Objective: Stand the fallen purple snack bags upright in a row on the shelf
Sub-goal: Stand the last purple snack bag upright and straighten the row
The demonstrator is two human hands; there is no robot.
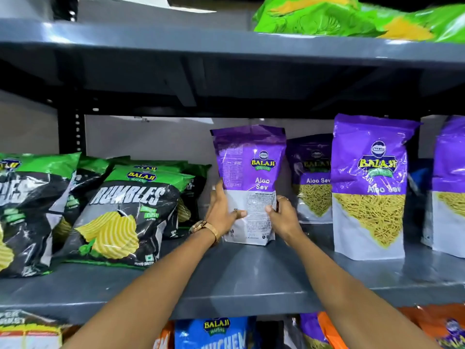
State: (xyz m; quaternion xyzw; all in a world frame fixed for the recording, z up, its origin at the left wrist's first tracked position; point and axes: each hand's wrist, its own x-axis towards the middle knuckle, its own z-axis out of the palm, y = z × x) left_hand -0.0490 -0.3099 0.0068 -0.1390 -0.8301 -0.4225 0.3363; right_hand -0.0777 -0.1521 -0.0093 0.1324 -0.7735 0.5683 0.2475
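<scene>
Grey shelf [251, 280] fills most of the view, with another level above it carrying green bags [327, 18] that are cut off at the top edge, so no real count there. On the left of the middle level there's a pile of black-and-green chip bags [130, 212], leaning back and overlapping; I count at least four, the far-left one cropped by the frame and the back ones mostly hidden. Purple bags: four visible. One stands upright at the front right [370, 187], one sits behind in shadow [312, 177], partly covered, one is cut off at the right edge [450, 185], and the held bag [249, 182] is upright in the middle with its back panel facing us and its base on or just over the shelf, hard to tell which. Left hand [221, 210] and right hand [284, 215] each have a closed grip on that bag's lower sides, thumbs on the facing panel, fingers hidden behind. Watch [203, 227] on the left wrist. Below, more bags [214, 331] in blue, orange and purple, all cropped.
</scene>
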